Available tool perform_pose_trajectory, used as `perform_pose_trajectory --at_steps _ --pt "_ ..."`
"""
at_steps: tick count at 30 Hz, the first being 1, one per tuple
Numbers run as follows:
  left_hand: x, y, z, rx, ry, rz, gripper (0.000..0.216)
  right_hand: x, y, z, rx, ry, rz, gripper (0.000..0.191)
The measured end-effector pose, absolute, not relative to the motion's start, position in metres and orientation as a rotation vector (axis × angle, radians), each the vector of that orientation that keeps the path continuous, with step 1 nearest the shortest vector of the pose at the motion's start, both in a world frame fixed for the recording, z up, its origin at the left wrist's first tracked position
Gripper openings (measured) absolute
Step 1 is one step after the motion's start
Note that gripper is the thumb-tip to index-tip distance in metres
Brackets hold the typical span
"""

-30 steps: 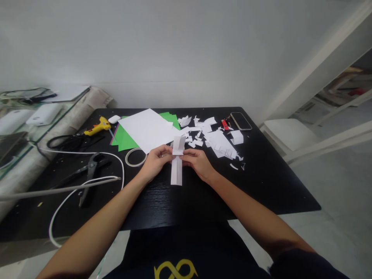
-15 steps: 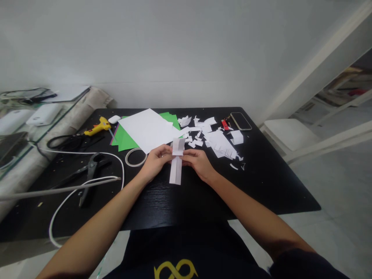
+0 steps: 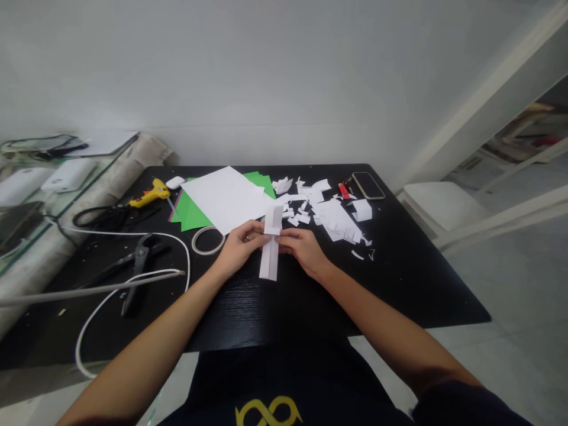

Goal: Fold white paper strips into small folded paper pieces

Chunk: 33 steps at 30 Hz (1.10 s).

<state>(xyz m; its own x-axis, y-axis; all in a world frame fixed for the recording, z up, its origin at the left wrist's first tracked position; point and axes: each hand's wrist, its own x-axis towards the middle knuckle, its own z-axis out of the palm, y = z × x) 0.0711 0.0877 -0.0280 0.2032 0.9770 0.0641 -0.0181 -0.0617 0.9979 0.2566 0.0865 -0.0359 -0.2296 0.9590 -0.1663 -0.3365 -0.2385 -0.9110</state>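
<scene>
A narrow folded strip of white paper (image 3: 268, 264) stands lengthwise between my hands, above the black table. My left hand (image 3: 242, 244) pinches its left edge near the middle, thumb in front. From the other side, my right hand (image 3: 302, 247) grips the same strip, its thumb meeting the crease. Above the thumbs the strip's upper part leans up, and the lower part points towards me. Some fingertips are hidden behind the paper. Just left of my left hand lies a roll of tape (image 3: 207, 240).
Beyond my hands lie white sheets (image 3: 226, 198) over green paper (image 3: 193, 213), and several paper scraps (image 3: 335, 219). A phone (image 3: 368, 185) and a red object (image 3: 343, 190) rest at the back right. Leftward are a yellow glue gun (image 3: 153, 193), pliers (image 3: 138, 263) and a white cable (image 3: 189, 260).
The strip's upper part has lifted and shows more of its length above my thumbs. Both hands stay in nearly the same place, still holding it.
</scene>
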Motion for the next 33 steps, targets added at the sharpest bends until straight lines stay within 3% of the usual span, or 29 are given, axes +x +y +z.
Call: perform_pose_trajectory --at_steps 33 --pt "0.0729 0.0894 -0.0333 1.435 1.155 1.221 0.019 0.2565 0.0865 -0.037 -0.941 -0.926 1.749 0.02"
